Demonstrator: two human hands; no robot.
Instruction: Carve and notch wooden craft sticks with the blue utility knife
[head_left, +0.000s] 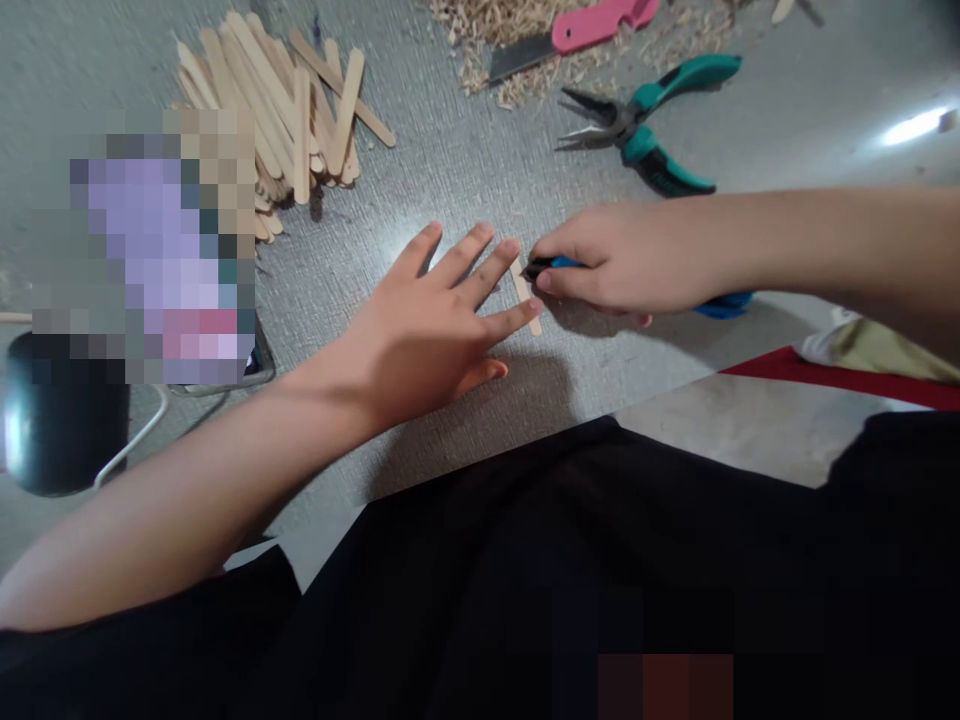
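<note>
A flat wooden craft stick (523, 285) lies on the grey table. My left hand (439, 325) rests palm down with its fingers spread. Two of its fingertips touch the stick, one near each end. My right hand (630, 260) is closed around what look like blue-handled pliers (538, 268). Their dark tip meets the stick between those two fingertips, and blue handle ends show behind the hand. The palm and fingers hide most of this tool, so whether its jaws are apart cannot be seen.
Green-handled long-nose pliers (626, 125) lie spread beyond my right hand. A pink-handled blade (600, 28) rests by wood shavings (510, 15). Many craft sticks (277, 100) are piled at upper left. Near my left forearm are a blurred purple item (150, 240) and a dark rounded object (67, 410).
</note>
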